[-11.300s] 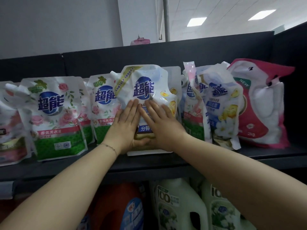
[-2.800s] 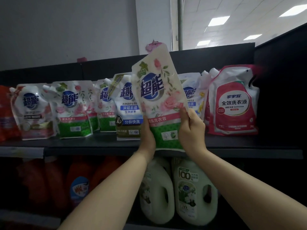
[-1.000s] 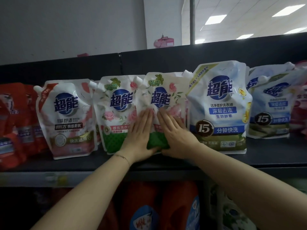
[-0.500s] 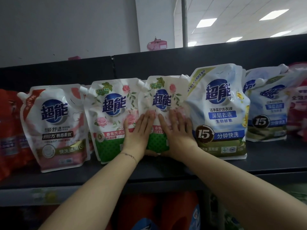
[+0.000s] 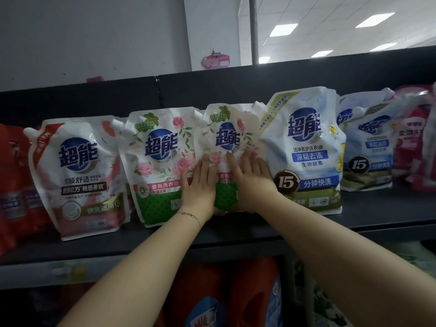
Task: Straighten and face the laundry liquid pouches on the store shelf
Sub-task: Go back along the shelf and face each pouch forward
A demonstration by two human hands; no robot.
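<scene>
The left hand (image 5: 200,187) and right hand (image 5: 250,182) were pressed flat, fingers straight, side by side on the white-and-green rose-printed plastic pouch (image 5: 227,138), stood upright directly ahead on the dark shelf (image 5: 377,215) between a matching rose pouch (image 5: 160,166) and a taller blue-and-white pouch (image 5: 304,147).

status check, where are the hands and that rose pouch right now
Hands: left hand and right hand flat on middle rose pouch. Pouch standing, label forward. Tight between other rose pouch and blue pouch.
</scene>
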